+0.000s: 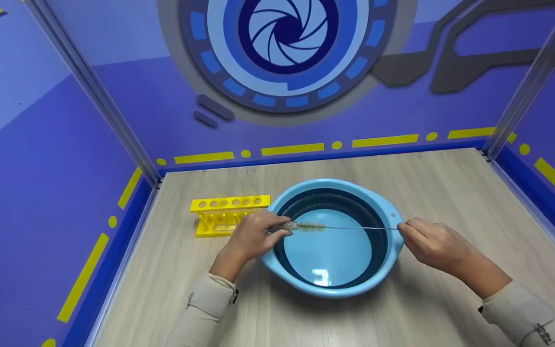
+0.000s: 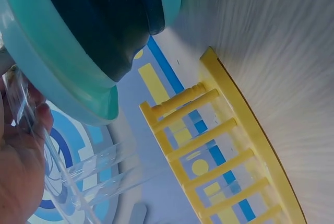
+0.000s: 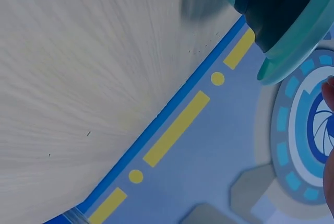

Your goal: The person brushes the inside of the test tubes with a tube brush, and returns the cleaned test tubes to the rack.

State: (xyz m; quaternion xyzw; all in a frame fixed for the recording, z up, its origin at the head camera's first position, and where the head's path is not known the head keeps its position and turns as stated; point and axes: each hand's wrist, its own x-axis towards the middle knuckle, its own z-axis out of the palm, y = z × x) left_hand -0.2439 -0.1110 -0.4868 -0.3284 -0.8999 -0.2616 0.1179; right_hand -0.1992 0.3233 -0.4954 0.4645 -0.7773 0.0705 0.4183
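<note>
Above a round light-blue collapsible basin (image 1: 328,292), a person's two hands hold a test-tube brush (image 1: 311,226) and a clear test tube (image 2: 22,101) nearly in line with each other. At the left side of the basin, the left hand (image 1: 257,233) pinches the tube between thumb and fingers near its mouth, over the rim. The brush's pale bristles lie at that mouth, with a length of them showing beyond the fingertips; how far they reach inside is hard to tell. From the bristles, a thin wire handle (image 1: 359,228) runs straight across the basin to the right hand (image 1: 431,241), whose thumb and curled fingers pinch its end by the right-hand rim. Only slivers of this hand show at the edge of the right wrist view.

Just left of the basin, a yellow test-tube rack (image 1: 231,203) stands upright on the pale wood-grain table (image 1: 451,193), a row of round holes along its top plate. Two more clear tubes (image 2: 96,164) show near that plate in the left wrist view; whether they sit in the holes cannot be told. The basin has a dark, folded inner wall and a glossy blue floor. Behind the table rises a blue-purple wall panel (image 1: 138,106) with a printed camera-shutter emblem (image 1: 288,29) and yellow dashes along its foot. Light sleeves (image 1: 200,308) cover both forearms.
</note>
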